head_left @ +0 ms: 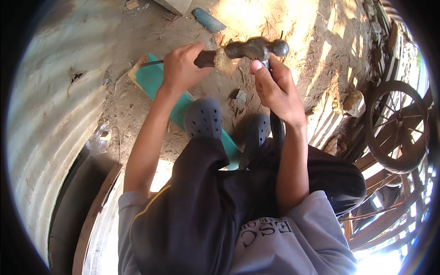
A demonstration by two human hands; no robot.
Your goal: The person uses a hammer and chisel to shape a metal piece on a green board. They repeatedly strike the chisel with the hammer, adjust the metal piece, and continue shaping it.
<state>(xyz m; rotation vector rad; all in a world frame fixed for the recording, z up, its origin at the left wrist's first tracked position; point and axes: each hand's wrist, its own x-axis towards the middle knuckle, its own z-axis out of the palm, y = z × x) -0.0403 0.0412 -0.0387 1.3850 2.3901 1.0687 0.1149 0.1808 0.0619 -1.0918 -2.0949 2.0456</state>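
My left hand is closed around a chisel with a dark handle, whose struck end is frayed and pale. Its thin metal blade points left, over the bare-wood end of a green board. In my right hand is a ball-peen hammer, gripped just below the head, its dark handle hanging toward my lap. The hammer's flat face is right by the frayed chisel end; whether they touch I cannot tell. My left grey clog rests over the green board, with the right clog beside it.
A corrugated metal sheet rises on the left. On the dirt ground lie a dark flat piece and a stone. A spoked wheel and stacked wood strips stand at the right.
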